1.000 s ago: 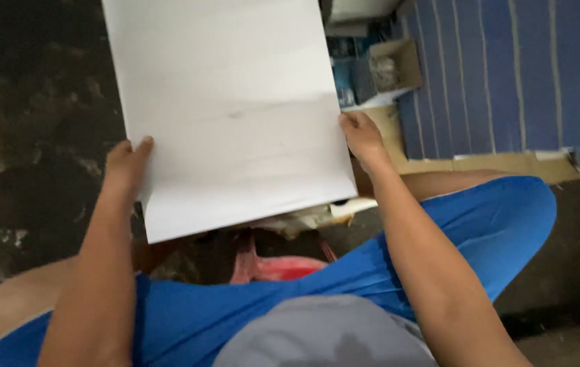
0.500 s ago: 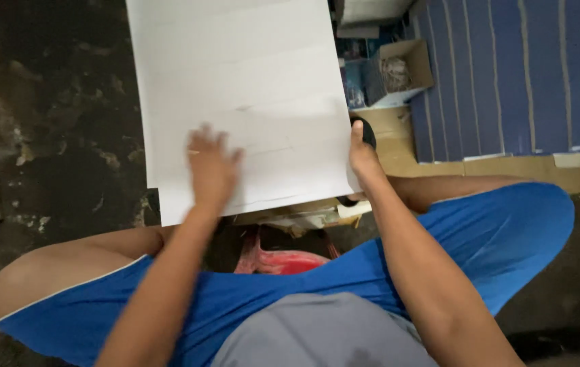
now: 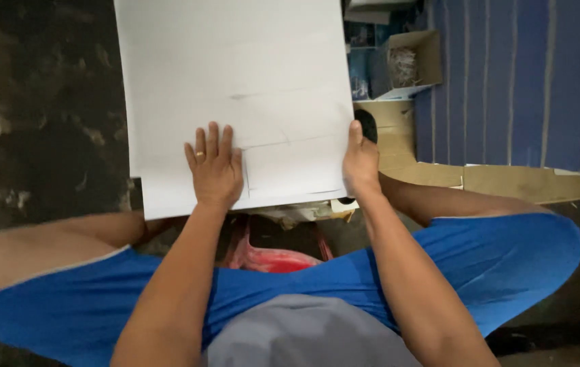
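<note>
White sheet (image 3: 236, 88), left hand (image 3: 214, 170) flat, right hand (image 3: 360, 163) gripping edge, cardboard box (image 3: 409, 64) holding shreds.

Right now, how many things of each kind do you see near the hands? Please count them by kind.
White sheet: 1
Open cardboard box: 1
Flat cardboard pieces: 2
Red plastic item: 1
Hands on the sheet, left hand and right hand: 2
Total: 7

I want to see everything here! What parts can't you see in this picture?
Head view:
- White sheet: top cut off by the frame edge.
- Black object: mostly behind the sheet and the right hand.
- Red thing: hidden by the sheet and the left hand's arm.
- Small cardboard box: contents too small to tell.
</note>
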